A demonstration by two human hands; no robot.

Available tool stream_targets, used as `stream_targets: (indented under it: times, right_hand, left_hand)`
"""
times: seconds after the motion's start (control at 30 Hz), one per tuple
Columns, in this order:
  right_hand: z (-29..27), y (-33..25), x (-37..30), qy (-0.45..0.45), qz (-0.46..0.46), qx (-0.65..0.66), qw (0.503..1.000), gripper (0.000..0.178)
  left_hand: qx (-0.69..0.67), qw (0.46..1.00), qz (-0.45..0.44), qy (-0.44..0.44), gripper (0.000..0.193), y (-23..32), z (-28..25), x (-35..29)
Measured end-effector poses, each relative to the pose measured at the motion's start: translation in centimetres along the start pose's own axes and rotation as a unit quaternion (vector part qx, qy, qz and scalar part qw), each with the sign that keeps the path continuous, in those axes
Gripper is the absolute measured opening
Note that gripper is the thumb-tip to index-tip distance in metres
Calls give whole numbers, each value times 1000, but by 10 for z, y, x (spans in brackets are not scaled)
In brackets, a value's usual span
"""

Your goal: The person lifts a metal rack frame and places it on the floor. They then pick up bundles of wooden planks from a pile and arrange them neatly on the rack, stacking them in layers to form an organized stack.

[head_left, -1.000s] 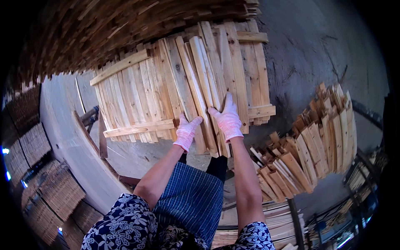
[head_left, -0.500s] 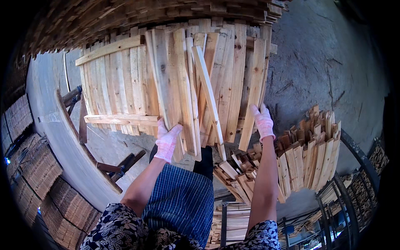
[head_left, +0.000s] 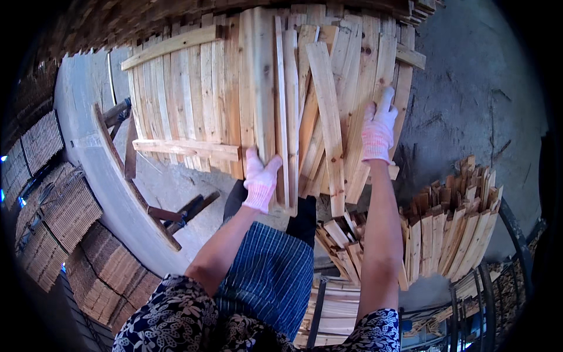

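Pale wooden slats lie side by side on a row of slats [head_left: 190, 105], with several loose ones on top at crossing angles. My left hand [head_left: 261, 180], in a pink and white knit glove, grips the near end of a wooden slat [head_left: 264, 82], thumb on its right and fingers on its left. My right hand [head_left: 379, 130], gloved alike, lies on the slats at the right with its fingers stretched out and apart. Between my hands a loose slat [head_left: 328, 123] with knots lies tilted over the others, its near end sticking out past the row.
Two crosswise battens [head_left: 187, 149] rest on the left part of the row. Below right stands a bundle of upright slats [head_left: 448, 234]. A dense wood stack [head_left: 146, 17] fills the far side. Bundled stacks [head_left: 70, 202] and a dark timber frame [head_left: 138, 188] are at the left.
My right hand has moved farther away over the slats, and its fingers now stretch out. The loose middle slat has turned flatter. My left hand stays at the slat's near end.
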State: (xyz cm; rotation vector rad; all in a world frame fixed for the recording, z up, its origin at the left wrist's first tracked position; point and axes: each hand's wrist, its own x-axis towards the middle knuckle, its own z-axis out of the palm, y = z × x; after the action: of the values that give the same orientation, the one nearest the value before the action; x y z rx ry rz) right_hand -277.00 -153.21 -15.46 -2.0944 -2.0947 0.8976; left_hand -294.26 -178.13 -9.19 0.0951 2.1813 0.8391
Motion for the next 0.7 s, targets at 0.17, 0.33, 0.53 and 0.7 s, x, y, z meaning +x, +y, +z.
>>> stream_targets:
  times: [0.17,0.33,0.53,0.7]
  right_hand:
    - [-13,-62,-68,15,-100,-174,980,69]
    - [12,-72,-94,-40,-68,-48,996,79]
    - [17,-178,-131,21,-115,30,993,79]
    - [103,-197,-112,141,-109,-259,949,76]
  left_hand:
    - [105,994,29,-5,78,-13,-10,22]
    - [-122,988,-44,-77,69,-1,-46,17]
    - [-74,995,-12,66,56,-3,-114,21]
    - [40,990,-21,136,62,-1,-173,77]
